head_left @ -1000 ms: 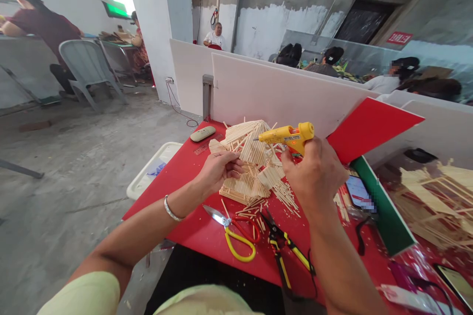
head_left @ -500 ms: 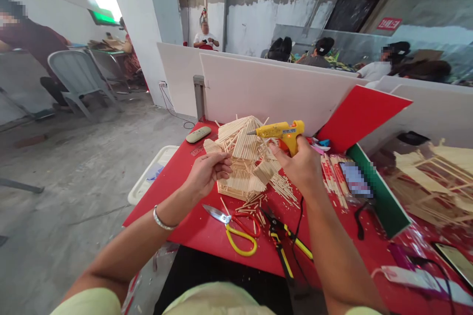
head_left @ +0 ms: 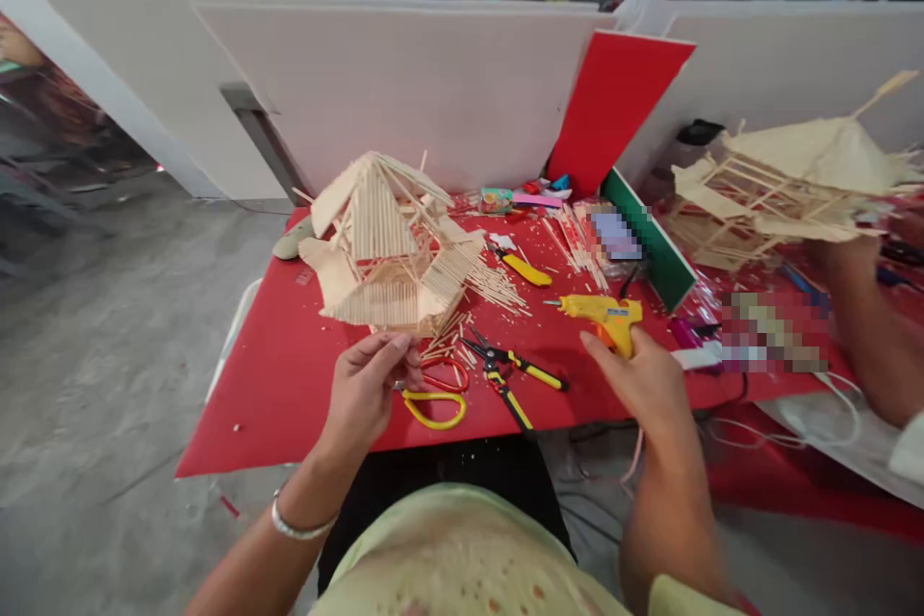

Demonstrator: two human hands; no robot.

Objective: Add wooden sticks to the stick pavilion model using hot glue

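Note:
My right hand (head_left: pixel 646 380) grips a yellow glue gun (head_left: pixel 603 310), its nozzle pointing left over the table. In front of the stick model, my left hand (head_left: pixel 372 380) is closed with thumb and fingertips pinched together; whatever may be between them is too small to make out. The model (head_left: pixel 382 231), a pavilion-like shape of thin wooden sticks with a peaked roof, stands on the red table (head_left: pixel 267 395). Scissors (head_left: pixel 435 409) with red and yellow handles lie just beside my left hand, their blades mostly hidden. Black-and-yellow pliers (head_left: pixel 505 375) rest open between my hands.
Loose sticks (head_left: pixel 498 284) and a yellow-handled cutter (head_left: pixel 526 268) lie right of the model. Behind them are stick bundles (head_left: pixel 577 245) and a phone (head_left: pixel 615 236). A green board (head_left: pixel 646 245) stands before a second model (head_left: pixel 786 183), with another person's hand (head_left: pixel 852 260) under it.
The view has swung right and down. My left hand has drawn back from the model towards me, still pinched. My right hand has carried the glue gun away from the model, to the right.

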